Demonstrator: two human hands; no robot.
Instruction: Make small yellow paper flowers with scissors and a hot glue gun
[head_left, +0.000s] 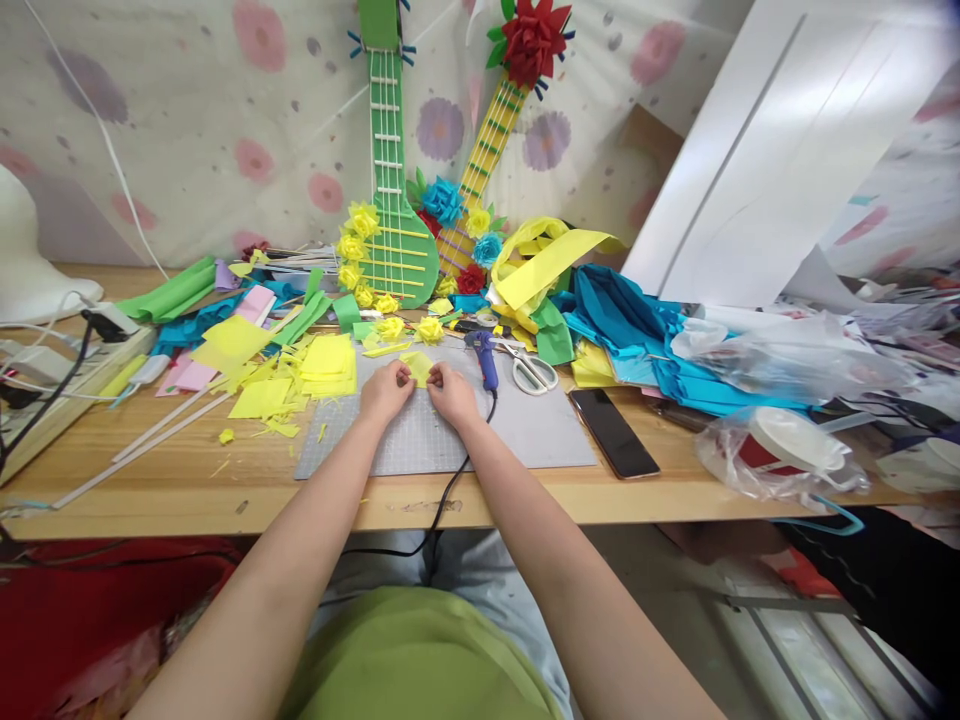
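Note:
Between both hands, over the grey cutting mat (540, 440), is a small piece of yellow crepe paper (415, 366). My left hand (386, 392) pinches its left side, and my right hand (451, 394) pinches the right side. Just left of my left hand lies a stack of yellow paper squares (328, 366). A blue glue gun (484, 362) rests right of my right hand, its black cord running down over the table edge. White-handled scissors (534, 372) lie beside it. Finished yellow paper flowers (430, 330) sit beyond my hands.
A green paper guitar (401, 240) and a yellow one (491, 140) lean against the wall. Blue crepe paper (630, 310) is heaped at the right, with a phone (613, 432) and a plastic-wrapped cup (780, 450) nearer. A power strip (82, 385) stands at the left.

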